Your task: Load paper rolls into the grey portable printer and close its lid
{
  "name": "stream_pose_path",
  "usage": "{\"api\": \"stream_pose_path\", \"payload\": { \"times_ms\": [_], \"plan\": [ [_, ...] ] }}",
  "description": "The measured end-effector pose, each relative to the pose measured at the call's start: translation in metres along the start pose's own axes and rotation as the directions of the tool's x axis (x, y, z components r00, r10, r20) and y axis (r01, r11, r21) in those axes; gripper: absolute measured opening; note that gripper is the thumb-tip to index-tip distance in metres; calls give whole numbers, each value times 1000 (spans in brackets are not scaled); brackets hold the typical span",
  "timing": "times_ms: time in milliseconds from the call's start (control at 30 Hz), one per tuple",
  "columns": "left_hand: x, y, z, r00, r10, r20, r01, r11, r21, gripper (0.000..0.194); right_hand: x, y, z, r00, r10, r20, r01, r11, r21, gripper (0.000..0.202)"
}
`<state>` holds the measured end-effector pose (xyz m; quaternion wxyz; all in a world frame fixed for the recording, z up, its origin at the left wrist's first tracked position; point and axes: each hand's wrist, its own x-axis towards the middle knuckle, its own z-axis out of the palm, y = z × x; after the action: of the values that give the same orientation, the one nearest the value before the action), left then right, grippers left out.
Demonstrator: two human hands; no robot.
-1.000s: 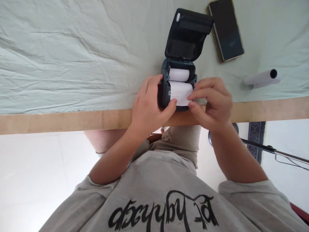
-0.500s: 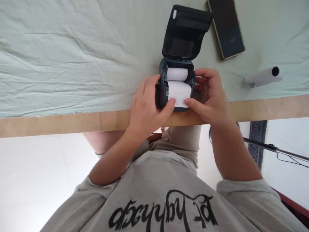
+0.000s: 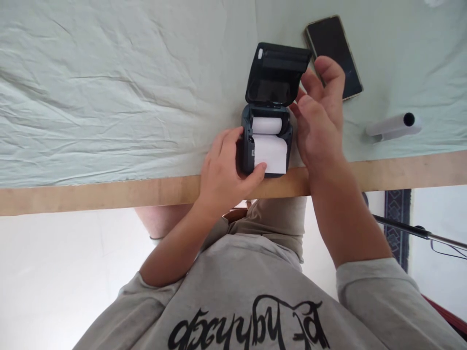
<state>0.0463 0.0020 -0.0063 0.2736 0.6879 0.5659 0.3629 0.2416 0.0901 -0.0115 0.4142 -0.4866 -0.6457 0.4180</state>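
Note:
A small dark portable receipt printer (image 3: 248, 153) lies near the table's front edge with its black lid (image 3: 275, 80) swung up and back. Inside its bay sits a white paper roll (image 3: 267, 126), and the roll's loose end (image 3: 272, 153) lies flat over the printer's front. My left hand (image 3: 228, 167) grips the left side of the printer, thumb pressing on the paper end. Beside the raised lid's right edge is my right hand (image 3: 321, 112), fingers apart and slightly curled, holding nothing; whether a fingertip touches the lid I cannot tell.
A dark phone (image 3: 337, 53) lies behind my right hand. To the right rests a curled white paper tube (image 3: 394, 126) with a dark open end. Pale green cloth (image 3: 127, 97) covers the table, short of its wooden front edge (image 3: 109, 192).
My right hand has left the printer's right side and paper end and moved up beside the lid. My left hand keeps its hold. The view has shifted slightly.

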Motion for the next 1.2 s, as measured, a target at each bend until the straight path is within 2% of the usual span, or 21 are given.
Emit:
{"api": "stream_pose_path", "payload": {
  "times_ms": [133, 267, 333, 433, 533, 667, 867, 1033, 1200],
  "plan": [
    [0, -1, 0, 1000, -1, 8, 1, 1000, -4, 59, 0, -7, 1, 988, 38, -153, -6, 979, 203, 49],
    [-1, -2, 0, 1000, -9, 23, 9, 1000, -1, 60, -11, -11, -1, 963, 61, -264, 26, 948, 317, 36],
    [-1, -2, 0, 1000, -16, 22, 16, 1000, 2, 60, -16, -11, 0, 954, 55, -296, 40, 951, 306, 33],
    [-1, -3, 1, 1000, -21, 23, 21, 1000, 8, 61, -21, -10, 2, 952, 16, -305, 48, 978, 202, 26],
    [-1, -3, 2, 1000, -15, 27, 15, 1000, 3, 63, -23, -9, 4, 972, -54, -229, 69, 996, 60, 23],
    [-1, 0, 1, 1000, -9, 13, 9, 1000, -17, 70, -24, -6, 6, 995, -81, -67, 76, 994, -74, 36],
    [-2, 3, -1, 999, 19, 26, -19, 999, 33, 53, -22, -5, -1, 998, -20, 52, 24, 996, -81, 45],
    [-3, 2, -1, 999, 30, 21, -31, 999, 33, 53, -18, -16, -9, 981, -16, 191, 36, 994, -99, 38],
    [-3, 1, 0, 999, 42, 8, -43, 998, 36, 53, -14, -19, -11, 973, -20, 231, 48, 992, -118, 33]
  ]
}}
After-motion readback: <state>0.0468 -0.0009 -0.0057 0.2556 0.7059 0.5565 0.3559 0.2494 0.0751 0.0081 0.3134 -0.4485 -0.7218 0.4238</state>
